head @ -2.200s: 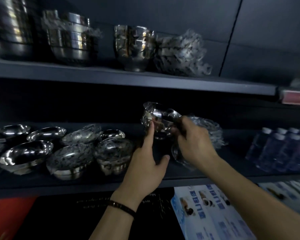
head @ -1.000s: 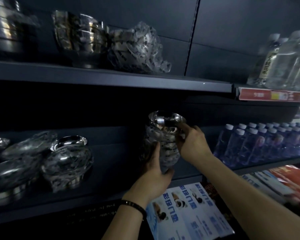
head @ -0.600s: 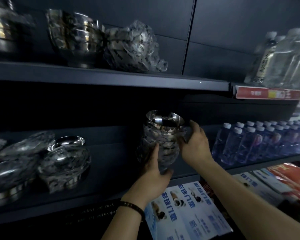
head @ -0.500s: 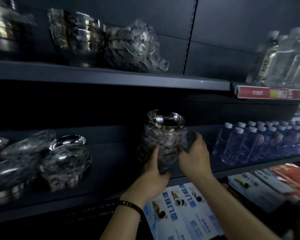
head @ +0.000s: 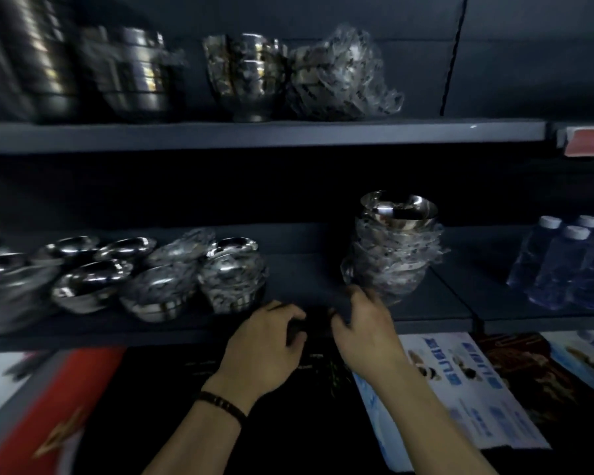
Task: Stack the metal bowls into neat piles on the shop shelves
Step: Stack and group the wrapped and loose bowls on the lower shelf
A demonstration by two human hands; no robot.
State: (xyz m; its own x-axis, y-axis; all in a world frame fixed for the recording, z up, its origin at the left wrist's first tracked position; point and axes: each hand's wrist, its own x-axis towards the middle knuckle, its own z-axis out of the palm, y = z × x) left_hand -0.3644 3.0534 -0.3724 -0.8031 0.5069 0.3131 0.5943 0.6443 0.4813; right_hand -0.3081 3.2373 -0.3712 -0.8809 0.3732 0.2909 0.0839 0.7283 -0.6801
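A tall pile of metal bowls (head: 395, 255), wrapped in clear plastic with a bare bowl on top, stands upright on the middle shelf (head: 306, 279). No hand touches it. My left hand (head: 268, 341) and my right hand (head: 364, 327) hover close together at the shelf's front edge, below and left of the pile. Their fingers are loosely curled and hold nothing. Several loose and wrapped bowls (head: 158, 286) sit in a low cluster on the left of the same shelf.
The upper shelf (head: 254, 135) carries stacked steel bowls (head: 244, 73), a plastic-wrapped pile (head: 340, 73) and larger steel stacks at far left. Water bottles (head: 570, 265) stand right of the pile. Printed leaflets (head: 460, 389) lie below the shelf edge.
Both hands have let go of the tall bowl pile and dropped back to the shelf's front edge. The pile stays standing, and the view has swung left.
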